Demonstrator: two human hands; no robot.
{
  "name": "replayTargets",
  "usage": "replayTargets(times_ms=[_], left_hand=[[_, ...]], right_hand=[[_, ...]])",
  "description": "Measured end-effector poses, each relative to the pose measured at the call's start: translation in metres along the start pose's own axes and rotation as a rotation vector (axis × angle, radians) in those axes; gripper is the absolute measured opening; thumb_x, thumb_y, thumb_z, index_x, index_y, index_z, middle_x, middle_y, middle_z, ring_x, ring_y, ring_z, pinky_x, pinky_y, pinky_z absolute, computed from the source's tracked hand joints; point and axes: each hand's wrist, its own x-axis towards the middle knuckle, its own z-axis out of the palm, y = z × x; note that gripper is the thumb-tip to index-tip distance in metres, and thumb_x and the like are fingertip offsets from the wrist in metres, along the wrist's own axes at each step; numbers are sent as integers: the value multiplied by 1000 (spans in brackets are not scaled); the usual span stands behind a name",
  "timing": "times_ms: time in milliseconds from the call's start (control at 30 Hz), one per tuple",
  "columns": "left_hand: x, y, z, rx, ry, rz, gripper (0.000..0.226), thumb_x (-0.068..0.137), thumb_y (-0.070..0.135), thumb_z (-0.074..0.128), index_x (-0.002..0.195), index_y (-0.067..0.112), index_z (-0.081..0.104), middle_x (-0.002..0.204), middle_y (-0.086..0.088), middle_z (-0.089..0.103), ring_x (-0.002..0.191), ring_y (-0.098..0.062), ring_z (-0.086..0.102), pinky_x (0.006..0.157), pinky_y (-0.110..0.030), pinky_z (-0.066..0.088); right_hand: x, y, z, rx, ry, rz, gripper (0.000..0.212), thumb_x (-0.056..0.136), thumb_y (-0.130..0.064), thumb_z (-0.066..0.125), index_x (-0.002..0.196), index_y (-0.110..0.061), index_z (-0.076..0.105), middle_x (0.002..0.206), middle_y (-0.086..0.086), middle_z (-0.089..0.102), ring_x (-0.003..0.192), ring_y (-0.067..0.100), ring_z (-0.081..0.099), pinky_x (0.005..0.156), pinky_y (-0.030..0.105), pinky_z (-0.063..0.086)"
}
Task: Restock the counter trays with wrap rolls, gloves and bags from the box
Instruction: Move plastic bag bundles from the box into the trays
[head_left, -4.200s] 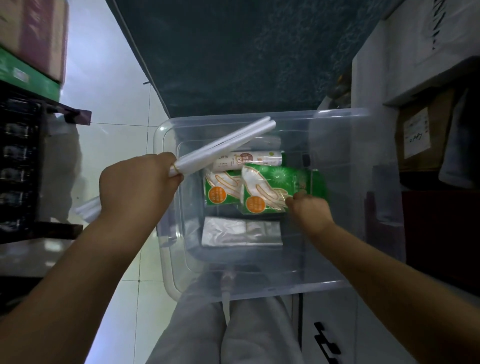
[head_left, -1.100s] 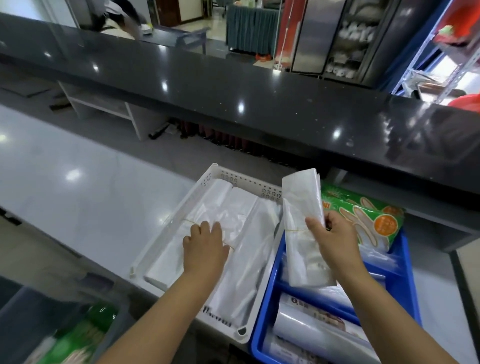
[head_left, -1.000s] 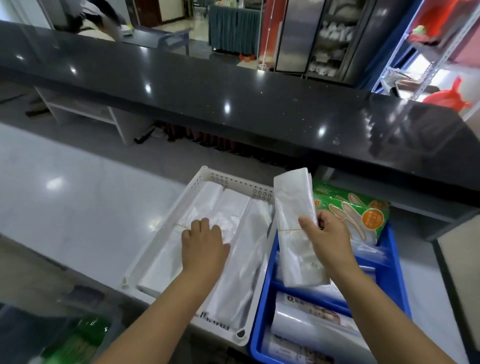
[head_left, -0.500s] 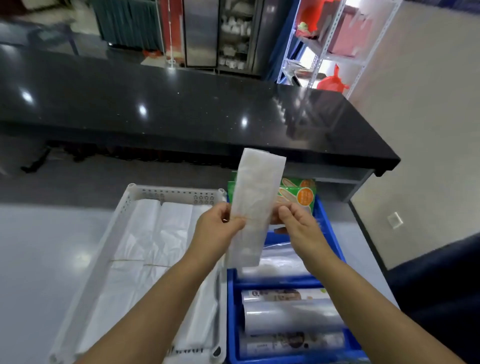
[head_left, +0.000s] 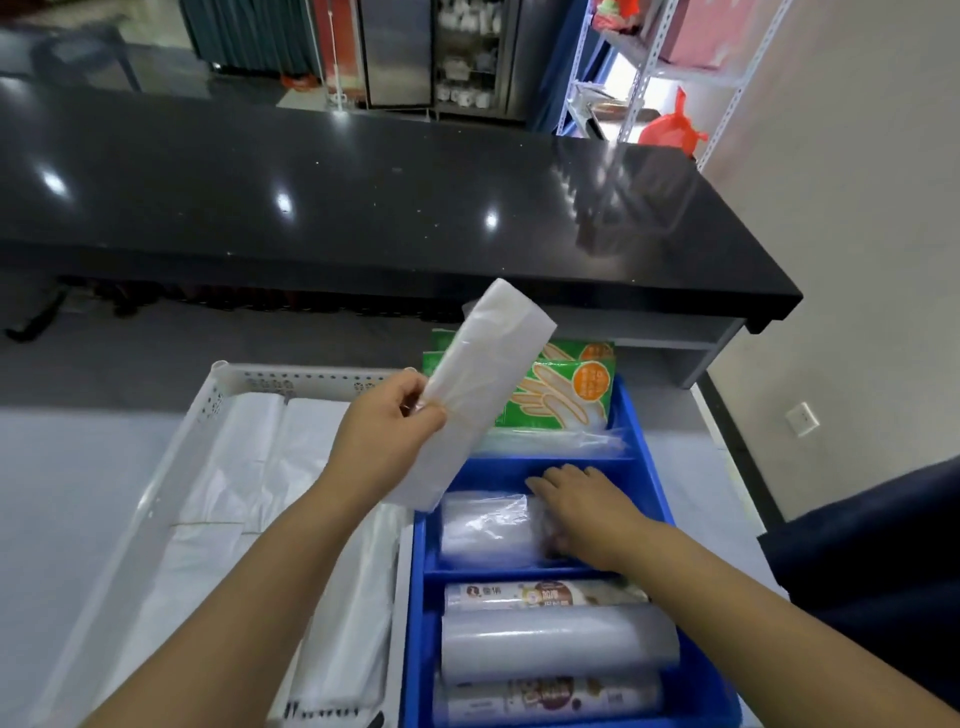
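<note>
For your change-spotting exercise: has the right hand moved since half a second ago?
Yes. The right hand left the bundle and came down from beside the glove packs into the blue tray's middle compartment, onto the clear bags.

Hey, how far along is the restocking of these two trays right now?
Done: wrap rolls fill the near compartment of the blue tray, glove packs its far one, folded bags the white tray. In hand: the left hand holds a bag bundle while the right hand rests on clear bags in the middle compartment. Left: setting that bundle down; the box is out of view, so remaining stock is unknown.
</note>
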Motion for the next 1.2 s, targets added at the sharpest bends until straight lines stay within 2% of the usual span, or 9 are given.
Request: replayTargets(times_ms=[133,233,367,533,733,900,1033,1133,1200], left_hand=[[2,9,24,74,-53,62,16,82,23,62,72,31,52,78,3,61,74,-16,58,64,-33,52],[3,13,44,183,-68,136,14,82,25,59,70,30,53,66,5,58,64,-13,54,55,-33,45],[5,8,66,541,-123,306,7,80,27,54,75,27,49,66,6,56,62,-20,51,47,-26,30],[5,-2,95,854,-356,304,13,82,21,51,90,21,61,90,-5,70,84,-31,62,59,-29,35],[14,-2,99,859,-397,257,7,84,21,52,80,23,57,83,-6,68,81,-30,59,57,-28,34],[14,-6,102,844,-397,253,18,87,20,50,100,22,62,94,-5,69,88,-30,60,61,-29,35],[7,-10,100,727,-424,226,12,84,24,54,94,25,61,91,-1,69,85,-24,60,60,-27,32],[3,-13,98,718,-414,252,13,84,24,53,94,27,60,90,0,69,84,-22,59,59,-28,32],[0,-14,99,710,-408,255,13,84,23,52,93,27,60,89,0,69,83,-22,60,59,-29,34]], right_hand=[[-2,8,-1,46,66,-64,27,73,-42,63,90,-22,57,98,0,61,87,20,49,74,31,32],[-13,14,-1,189,65,-90,19,75,-35,63,91,-26,56,96,-1,59,84,18,51,70,28,36],[-35,19,0,258,49,-119,12,82,-29,55,94,-30,55,100,-2,66,86,23,59,64,30,39],[-47,20,-4,187,105,-179,18,90,-26,47,102,-25,61,103,-1,69,86,24,61,70,34,49],[-43,23,-2,196,131,-199,17,91,-23,47,102,-26,60,102,1,69,84,23,62,73,37,54],[-34,24,1,156,189,-198,20,90,-21,49,105,-26,61,104,1,69,86,23,63,73,35,54],[-35,23,-5,80,390,-243,20,78,-23,63,97,-19,65,97,1,68,84,20,60,70,31,51],[-37,28,-9,102,552,-212,41,65,-22,76,104,-16,64,101,2,67,90,21,61,76,32,53],[-34,31,-13,115,451,-168,52,71,-27,75,119,-17,57,114,2,65,102,22,60,85,36,53]])
